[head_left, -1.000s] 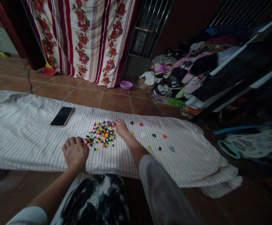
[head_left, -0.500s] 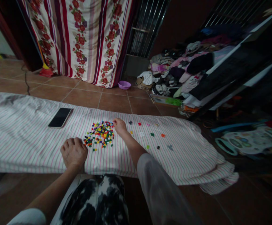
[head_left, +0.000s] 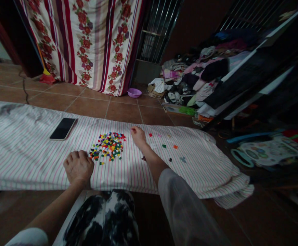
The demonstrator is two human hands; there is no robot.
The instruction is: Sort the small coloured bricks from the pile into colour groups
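Observation:
A pile of small colourful plastic pieces (head_left: pixel 110 145), like tiny cubes, lies on the striped cloth (head_left: pixel 36 153). My left hand (head_left: pixel 79 166) rests palm down at the pile's left edge, its fingers slightly bent and apart, holding nothing visible. Just right of the pile, my right hand (head_left: pixel 139 136) is above the cloth with thumb and fingertips pinched together; anything between them is too small to make out. Beyond it lie small single-colour clusters, among them a red one (head_left: pixel 150 134), a green one (head_left: pixel 164 146), an orange one (head_left: pixel 175 147) and a grey one (head_left: pixel 183 159). My right forearm covers part of this area.
A phone (head_left: pixel 63 128) lies on the cloth to the left. Behind, on the tiled floor, are a purple basin (head_left: pixel 134 93), a red broom (head_left: pixel 47 78) and a heap of clothes (head_left: pixel 190 75). A floral curtain (head_left: pixel 94 44) hangs at the back.
My right hand has moved right from the pile's edge, pinched throughout. My left hand stays in place beside the pile. The view has shifted slightly.

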